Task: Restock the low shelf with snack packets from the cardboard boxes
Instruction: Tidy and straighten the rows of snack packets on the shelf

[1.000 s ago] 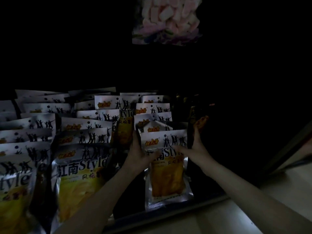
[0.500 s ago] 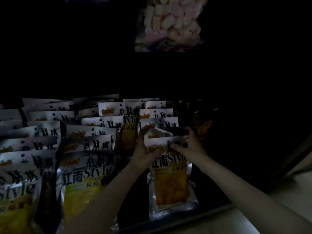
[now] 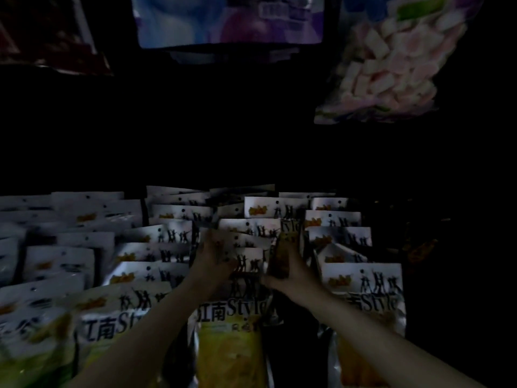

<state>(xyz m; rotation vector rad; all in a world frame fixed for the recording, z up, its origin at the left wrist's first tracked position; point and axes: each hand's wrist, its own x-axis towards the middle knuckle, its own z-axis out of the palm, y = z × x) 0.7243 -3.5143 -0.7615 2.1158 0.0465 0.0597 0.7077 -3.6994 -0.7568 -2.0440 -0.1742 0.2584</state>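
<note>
The fingers of the left hand (image 3: 211, 261) curl over the white top edges of the snack packets (image 3: 249, 247) in the middle row, the thumb lying across a packet face, so the hand grips the stack from its left side. The right hand (image 3: 291, 271) meets the same row from the other side; its fingers wrap a darker orange packet (image 3: 282, 256) that stands edge-on between rows, though dim light hides how tightly. Just below both hands stands the front packet (image 3: 232, 331) of that row, yellow with bold lettering. More rows of the same packets fill the shelf left and right of the fingers. Far above the right hand hangs a bag of pink and white marshmallows (image 3: 386, 65).
</note>
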